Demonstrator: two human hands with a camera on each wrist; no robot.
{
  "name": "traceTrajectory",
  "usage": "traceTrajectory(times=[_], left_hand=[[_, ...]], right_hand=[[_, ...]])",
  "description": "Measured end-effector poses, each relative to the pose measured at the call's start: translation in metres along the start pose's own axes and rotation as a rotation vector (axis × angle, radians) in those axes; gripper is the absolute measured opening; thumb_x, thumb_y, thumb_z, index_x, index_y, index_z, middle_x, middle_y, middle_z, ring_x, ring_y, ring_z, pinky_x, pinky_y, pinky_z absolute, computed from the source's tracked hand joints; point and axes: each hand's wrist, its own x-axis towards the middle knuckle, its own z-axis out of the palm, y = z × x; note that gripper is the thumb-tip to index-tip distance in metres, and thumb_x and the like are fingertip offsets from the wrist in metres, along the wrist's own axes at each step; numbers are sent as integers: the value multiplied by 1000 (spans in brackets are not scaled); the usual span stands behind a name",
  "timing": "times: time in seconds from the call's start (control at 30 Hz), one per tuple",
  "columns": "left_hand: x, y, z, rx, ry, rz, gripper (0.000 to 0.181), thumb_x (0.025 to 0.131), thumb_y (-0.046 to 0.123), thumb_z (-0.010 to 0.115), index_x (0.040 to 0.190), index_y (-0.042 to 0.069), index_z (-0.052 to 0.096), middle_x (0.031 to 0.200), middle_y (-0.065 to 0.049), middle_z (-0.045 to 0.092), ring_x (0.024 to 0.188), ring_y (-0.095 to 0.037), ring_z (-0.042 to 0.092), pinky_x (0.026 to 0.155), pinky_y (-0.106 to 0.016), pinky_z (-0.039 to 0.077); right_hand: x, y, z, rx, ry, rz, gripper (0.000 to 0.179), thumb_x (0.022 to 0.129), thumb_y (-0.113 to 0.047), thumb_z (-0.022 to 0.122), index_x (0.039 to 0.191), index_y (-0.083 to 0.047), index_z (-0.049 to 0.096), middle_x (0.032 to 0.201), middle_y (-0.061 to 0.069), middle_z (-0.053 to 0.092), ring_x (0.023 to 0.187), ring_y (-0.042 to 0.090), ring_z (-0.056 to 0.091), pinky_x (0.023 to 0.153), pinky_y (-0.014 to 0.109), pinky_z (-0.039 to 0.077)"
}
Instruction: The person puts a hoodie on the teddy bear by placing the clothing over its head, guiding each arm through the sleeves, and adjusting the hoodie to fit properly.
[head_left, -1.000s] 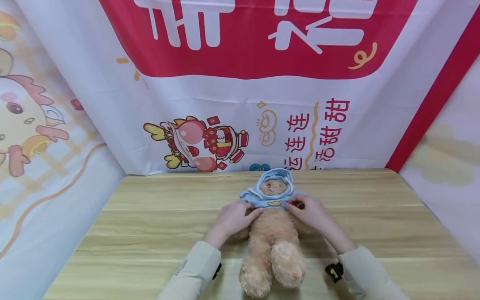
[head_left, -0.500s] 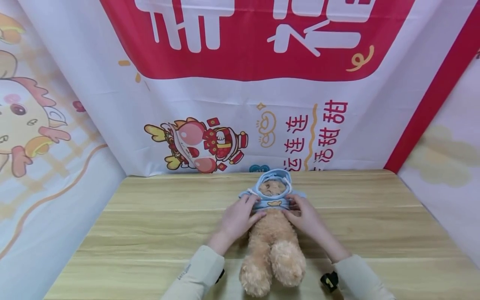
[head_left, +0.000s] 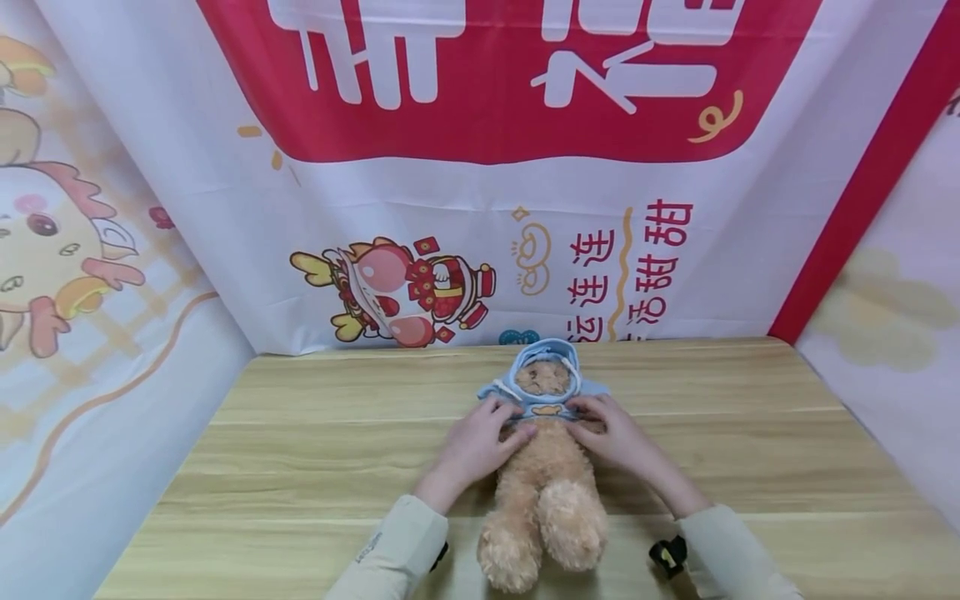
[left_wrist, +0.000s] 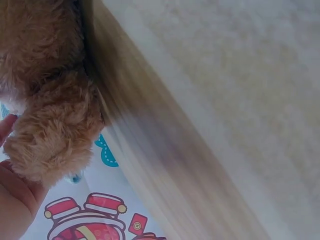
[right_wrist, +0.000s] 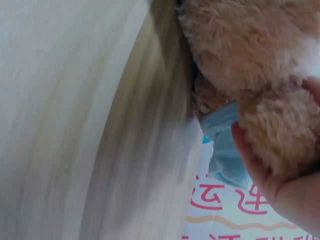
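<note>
A tan teddy bear [head_left: 543, 458] lies on its back on the table, feet toward me, wearing a light blue hoodie [head_left: 546, 410] with its hood up. My left hand [head_left: 474, 442] holds the hoodie's left side, fingers bent over the cloth and thumb at the hem above the belly. On the other side my right hand [head_left: 618, 433] grips the hoodie the same way. In the left wrist view a furry paw [left_wrist: 55, 135] covers part of that hand. Another paw [right_wrist: 282, 130] sits against my right palm, with a blue sleeve [right_wrist: 225, 145] behind it.
The wooden table [head_left: 315, 450] extends on both sides of the bear. A white and red printed cloth [head_left: 420, 192] hangs along its back edge, and more printed cloth [head_left: 90, 275] stands at the left. Black straps [head_left: 667, 554] show at the cuffs.
Both hands have shifted slightly on the hoodie: pinched at the hem's sides before, the fingers now reach further over its front, thumbs on the belly. The bear stays in place.
</note>
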Motion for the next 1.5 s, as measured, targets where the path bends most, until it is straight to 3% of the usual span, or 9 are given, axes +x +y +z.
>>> traceTrajectory(times=[0.17,0.4,0.47,0.6,0.73,0.83,1.03,1.17,1.5], left_hand=[[-2,0,1,9,-32,-1,62,89,68,42,126,20,58,124,-4,56,111,-24,59,89,-43,51],[-3,4,0,-13,-15,-18,65,88,66,48,133,19,52,127,-5,55,113,-23,58,91,-42,51],[-2,5,-1,-17,19,12,63,88,61,53,135,18,50,127,-5,55,110,-23,60,88,-39,53],[-1,10,-2,-15,81,137,51,91,45,60,133,18,51,123,-5,57,101,-18,61,78,-32,54],[0,15,-3,-6,75,196,41,95,43,55,129,21,56,123,-3,57,108,-17,59,85,-34,54],[0,16,-3,-23,35,159,48,94,51,51,132,23,54,130,-3,54,118,-20,56,95,-40,50],[1,16,-5,-57,-28,65,68,86,64,54,140,22,47,136,-7,48,124,-26,51,99,-45,47],[1,15,-7,-85,-28,40,75,82,64,60,140,20,46,137,-12,46,125,-30,49,100,-47,46],[1,13,-9,-142,-6,9,76,81,59,65,140,18,43,137,-14,44,125,-31,50,102,-46,45]], right_hand=[[-8,4,-9,35,-69,-11,45,92,-23,63,128,2,54,127,24,55,117,42,55,95,49,50],[-15,5,-20,-27,-140,22,39,85,-26,70,118,-7,60,125,24,59,115,44,56,94,56,48],[-15,6,-21,-42,-151,17,38,82,-21,73,116,-8,61,122,24,61,111,43,58,91,54,50],[-12,7,-20,-79,-160,1,40,77,-11,74,114,-6,62,115,23,64,100,35,63,82,45,54],[-9,6,-18,-101,-136,-18,36,76,-8,73,111,-5,64,108,19,67,90,24,63,75,35,54],[-6,4,-17,-114,-99,-21,33,75,-8,73,107,-7,67,103,17,70,87,21,64,74,33,54],[0,-5,-15,-133,7,21,29,74,-13,77,100,-7,66,100,16,70,93,28,65,82,43,53],[4,-11,-13,-113,60,56,28,75,-15,78,97,-6,64,97,15,70,91,27,65,82,43,53],[10,-25,-14,-66,120,37,35,72,-6,77,103,5,66,95,20,71,87,29,67,78,41,55]])
